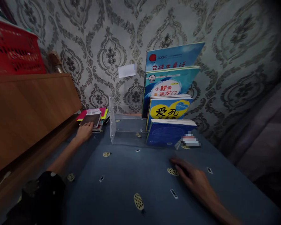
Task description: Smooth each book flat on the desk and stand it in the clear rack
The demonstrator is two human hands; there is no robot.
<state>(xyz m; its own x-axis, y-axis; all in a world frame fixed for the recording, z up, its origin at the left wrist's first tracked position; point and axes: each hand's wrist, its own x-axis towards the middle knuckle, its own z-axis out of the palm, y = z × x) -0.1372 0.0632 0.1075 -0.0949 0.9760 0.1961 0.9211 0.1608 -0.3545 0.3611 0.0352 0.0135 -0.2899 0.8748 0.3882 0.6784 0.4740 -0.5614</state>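
Note:
At the far left, my left hand (84,132) has its fingers closed on the near edge of a dark grey-brown book (91,117). This book tops a small pile, with a bright pink cover (81,116) and a yellow one (105,113) sticking out beneath. Palm-down over the cloth at front right is my right hand (194,178), holding nothing, its fingers loosely stretched out. Beyond it, several books stand upright in a clear acrylic rack (111,122): a dark blue book (170,134) in front, then a yellow-and-blue book (170,107), a teal book (175,79) and a taller blue book (178,54).
The blue tablecloth (121,181) has a pineapple print. A wooden cabinet (30,115) borders the left side, with a red plastic basket (16,50) on top. Patterned wallpaper (91,47) rises behind. A white paper label (126,71) appears above the rack's left part.

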